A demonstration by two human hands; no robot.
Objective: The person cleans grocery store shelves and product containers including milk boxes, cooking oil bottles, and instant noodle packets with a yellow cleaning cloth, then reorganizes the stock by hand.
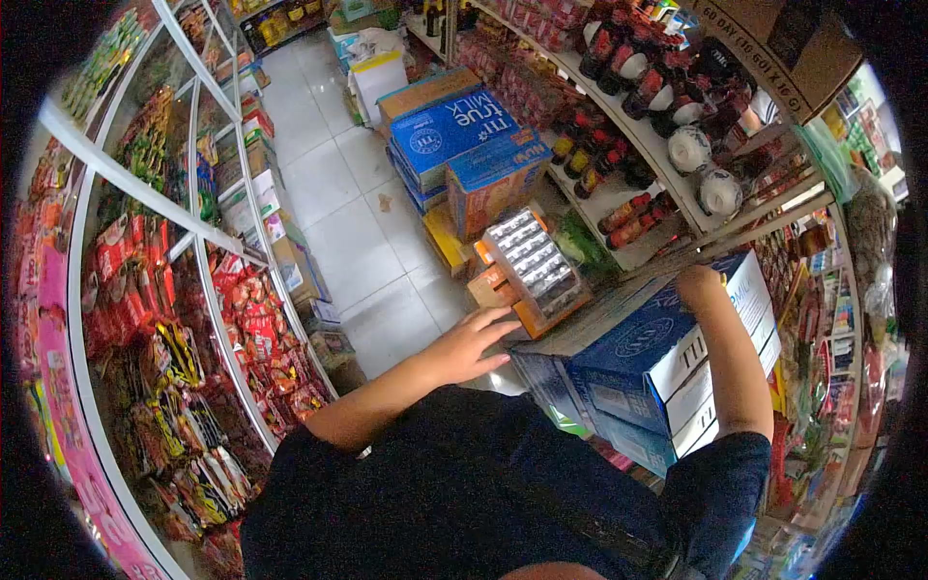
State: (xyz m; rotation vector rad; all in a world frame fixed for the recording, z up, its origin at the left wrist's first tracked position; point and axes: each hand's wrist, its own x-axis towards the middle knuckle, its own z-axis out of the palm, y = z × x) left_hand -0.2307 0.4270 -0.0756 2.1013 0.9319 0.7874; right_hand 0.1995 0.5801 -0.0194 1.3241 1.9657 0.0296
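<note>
Left hand (472, 343) lies flat, fingers spread, steadying the near edge of the blue carton stack (650, 362) beside the orange tray of cans (536, 266), while right hand (698, 286) braces the top carton's far corner, grip hidden.

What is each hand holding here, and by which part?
The left hand rests open at the near edge of the blue carton, fingers spread, gripping nothing. The right hand sits on the carton's far top edge; whether it grips cannot be told.

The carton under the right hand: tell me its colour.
Blue with white sides and white print; the carton under the right hand shows best in the head view.
</note>
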